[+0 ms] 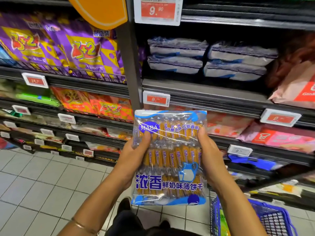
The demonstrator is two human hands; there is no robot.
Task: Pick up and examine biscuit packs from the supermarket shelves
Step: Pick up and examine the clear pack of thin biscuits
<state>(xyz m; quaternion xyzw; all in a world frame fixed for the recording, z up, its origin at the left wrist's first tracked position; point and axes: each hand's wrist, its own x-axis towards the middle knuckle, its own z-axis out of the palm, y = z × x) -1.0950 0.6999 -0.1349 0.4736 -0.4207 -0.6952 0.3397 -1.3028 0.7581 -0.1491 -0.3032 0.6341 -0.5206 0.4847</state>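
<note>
Supermarket shelves point(204, 97) fill the far view; I hold the biscuit pack point(170, 157) upright, near and centred. Left hand point(134, 155) and right hand point(211, 155) grip its side edges, thumbs pressed on its front. Basket point(272, 218) sits near right.

Dark shelf point(213, 90) — 4 white-blue packs point(177, 47) in 2 stacks.

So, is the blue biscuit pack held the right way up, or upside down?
Right way up: on the biscuit pack, the MABA logo sits at the top and the printing reads normally.
</note>
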